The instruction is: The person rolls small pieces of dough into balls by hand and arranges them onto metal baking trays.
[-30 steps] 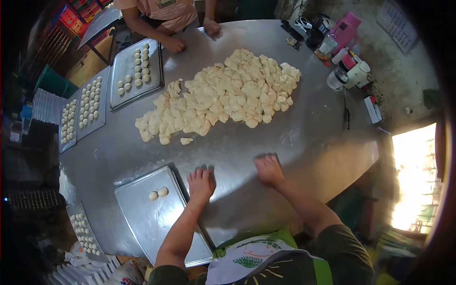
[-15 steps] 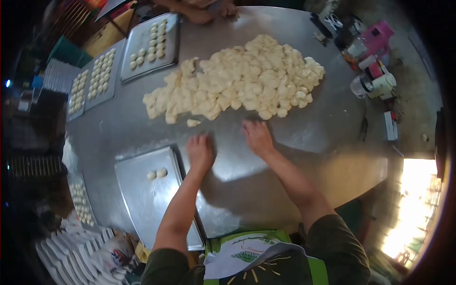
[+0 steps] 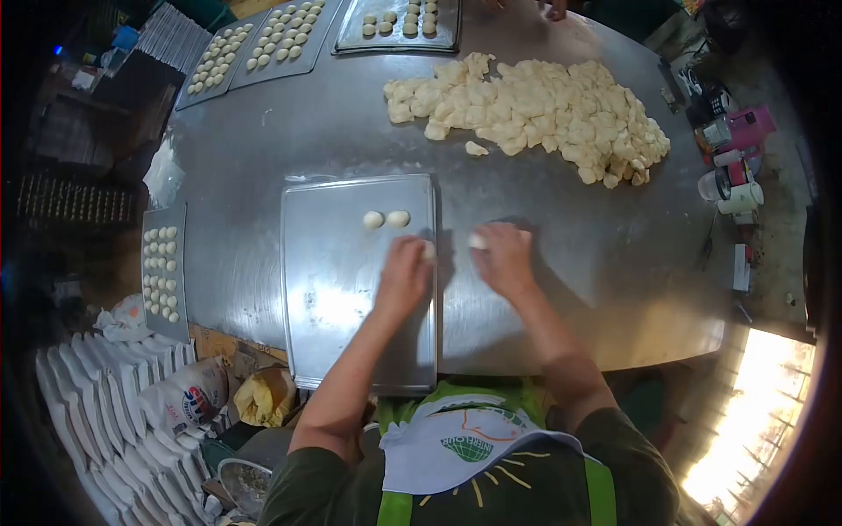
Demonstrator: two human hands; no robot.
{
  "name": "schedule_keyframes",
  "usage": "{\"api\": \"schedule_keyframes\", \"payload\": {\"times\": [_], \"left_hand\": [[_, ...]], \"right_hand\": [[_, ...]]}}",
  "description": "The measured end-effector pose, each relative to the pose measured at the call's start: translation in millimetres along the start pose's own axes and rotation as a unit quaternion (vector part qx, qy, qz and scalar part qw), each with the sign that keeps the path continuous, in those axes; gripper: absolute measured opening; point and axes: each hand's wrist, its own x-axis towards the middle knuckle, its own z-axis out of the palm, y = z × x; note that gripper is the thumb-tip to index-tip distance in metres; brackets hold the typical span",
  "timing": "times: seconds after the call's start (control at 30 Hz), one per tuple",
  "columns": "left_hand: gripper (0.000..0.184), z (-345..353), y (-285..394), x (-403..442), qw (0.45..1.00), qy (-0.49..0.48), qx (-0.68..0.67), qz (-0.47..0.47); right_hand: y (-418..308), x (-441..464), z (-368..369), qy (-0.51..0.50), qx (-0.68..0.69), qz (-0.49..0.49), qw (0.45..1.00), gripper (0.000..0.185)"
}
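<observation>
One dough ball [image 3: 478, 242] apiece now sits gripped in the left hand [image 3: 404, 273], over the baking tray [image 3: 326, 263], and right hand [image 3: 509, 260], both drawn back from the dough pile [image 3: 548, 110].

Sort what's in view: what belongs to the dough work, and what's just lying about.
Likely part of the job:
near tray
two dough balls on it
dough pile
dough pieces in left grip and right grip

Apparently just lying about:
pink jug
white box
yellow bag
</observation>
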Motion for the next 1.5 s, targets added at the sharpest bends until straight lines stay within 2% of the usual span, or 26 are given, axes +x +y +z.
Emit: {"api": "schedule_keyframes", "payload": {"times": [0.07,0.17,0.23,0.27,0.33,0.4,0.47,0.53,0.63,0.7,0.77,0.83,0.87,0.97,1.03,1.07,1.1,1.13,1.17,1.23,1.3,1.33,1.37,1.43,1.47,1.5], "left_hand": [[0.028,-39,-13,0,0.998,0.035,0.001,-0.056],[0.031,-56,-49,2,0.994,0.024,0.095,-0.040],[0.035,-44,-86,-9,0.993,0.030,0.114,-0.004],[0.039,-39,-87,-5,0.990,0.042,0.136,0.025],[0.044,-48,-69,-5,0.994,0.038,0.101,-0.006],[0.043,-56,-31,-6,0.983,0.090,0.160,-0.020],[0.041,-45,-43,-25,0.978,0.155,0.089,-0.111],[0.041,-25,-27,-22,0.978,0.147,0.083,-0.126],[0.039,0,-1,7,0.975,0.132,0.091,-0.152],[0.041,42,29,54,0.994,0.070,0.083,-0.003],[0.039,89,51,106,0.997,0.022,0.041,0.068],[0.038,126,94,173,0.981,-0.026,0.089,0.171],[0.038,151,102,204,0.982,-0.031,0.083,0.167],[0.041,227,103,301,0.996,-0.047,-0.016,0.077],[0.041,261,103,345,0.990,-0.053,0.105,0.083],[0.041,269,97,347,0.990,-0.050,0.098,0.083],[0.043,276,90,345,0.993,-0.032,0.077,0.086],[0.045,281,83,342,0.994,-0.015,0.055,0.091],[0.046,282,83,341,0.995,0.003,0.032,0.098],[0.044,249,81,301,0.980,-0.065,-0.185,0.018],[0.047,209,74,229,0.955,-0.114,-0.273,0.034],[0.038,180,64,187,0.975,-0.152,-0.155,0.047],[0.020,170,57,135,0.945,-0.167,-0.274,-0.062],[0.019,140,55,42,0.940,-0.204,-0.228,-0.152],[0.015,124,46,1,0.971,-0.238,-0.037,-0.011],[0.014,112,56,-30,0.970,-0.241,0.006,0.013]], "right_hand": [[-64,18,6,-0.009,0.006,-0.058,0.998,0.027],[-105,40,42,0.011,0.024,-0.123,0.992,0.023],[-98,44,75,-0.093,-0.045,-0.127,0.986,0.023],[-98,49,62,-0.080,-0.061,-0.116,0.988,0.023],[-92,46,33,0.029,0.090,-0.132,0.987,0.023],[-47,35,11,0.045,0.082,-0.118,0.989,0.023],[23,21,-5,0.058,0.081,-0.102,0.990,0.023],[93,10,-13,0.011,0.111,0.052,0.992,0.019],[150,63,-44,0.057,0.174,0.079,0.980,0.012],[179,138,-79,0.176,0.104,0.009,0.979,0.012],[210,207,-104,0.286,-0.020,-0.055,0.957,0.016],[262,240,-91,0.233,-0.132,-0.063,0.961,0.020],[271,246,-96,0.236,-0.131,-0.058,0.961,0.020],[278,252,-121,0.036,0.218,0.118,0.968,0.025],[282,210,-137,0.100,0.437,0.184,0.875,0.034],[274,175,-145,0.124,0.415,0.167,0.886,0.037],[257,131,-149,0.148,0.393,0.151,0.895,0.040],[242,84,-134,0.159,0.485,0.163,0.845,0.042],[242,31,-125,0.047,0.422,0.224,0.877,0.041],[224,-82,-73,0.004,0.421,0.361,0.832,0.023],[160,-143,-99,0.048,0.404,0.376,0.832,0.019],[128,-159,-116,0.083,0.398,0.390,0.826,0.016],[113,-181,-113,0.112,0.379,0.404,0.825,0.016],[108,-209,-102,0.065,0.244,0.350,0.902,0.013],[113,-214,-98,0.089,0.223,0.352,0.905,0.013],[114,-219,-92,0.092,0.158,0.301,0.936,0.013]]}}
